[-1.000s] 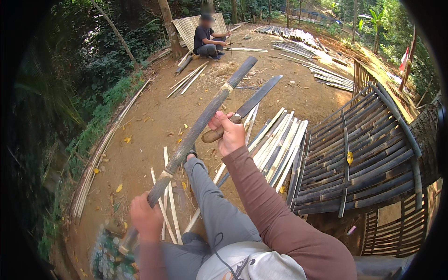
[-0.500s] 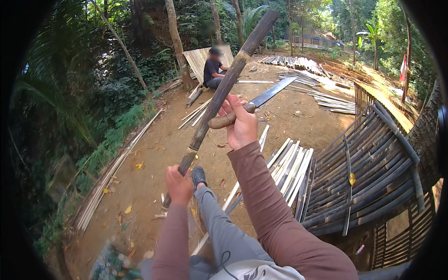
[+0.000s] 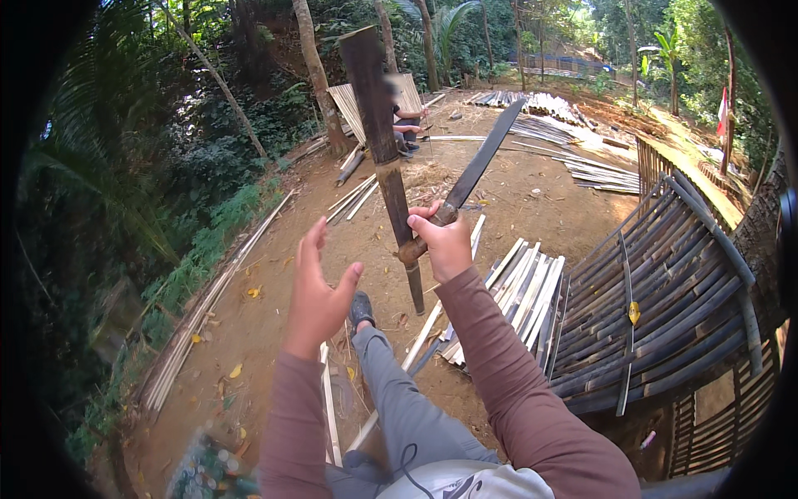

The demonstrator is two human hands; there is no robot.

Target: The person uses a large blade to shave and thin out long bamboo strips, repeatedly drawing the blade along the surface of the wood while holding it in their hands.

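Right hand (image 3: pixel 445 244) fingers wrapped on machete (image 3: pixel 465 187) handle; left hand (image 3: pixel 316 291) fingers spread, holding nothing.

Bamboo pole (image 3: pixel 384 150) stands near upright just left of the right fist, seemingly touching it; whether it is gripped, cannot tell. Blade angles up-right. Person's grey-trousered leg and shoe (image 3: pixel 361 308) stretch toward the pole's foot. Split bamboo slats (image 3: pixel 524 291) lie right of it, dark bamboo panel (image 3: pixel 665 299) beyond. Another person (image 3: pixel 403 121) sits far back on the dirt ground (image 3: pixel 274 316).

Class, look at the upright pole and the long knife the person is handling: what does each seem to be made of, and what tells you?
Upright pole: probably bamboo, dark weathered skin with a node ring across it.
Long knife, gripped in the right hand: dull grey metal blade, apparently steel; handle looks like brown wood.
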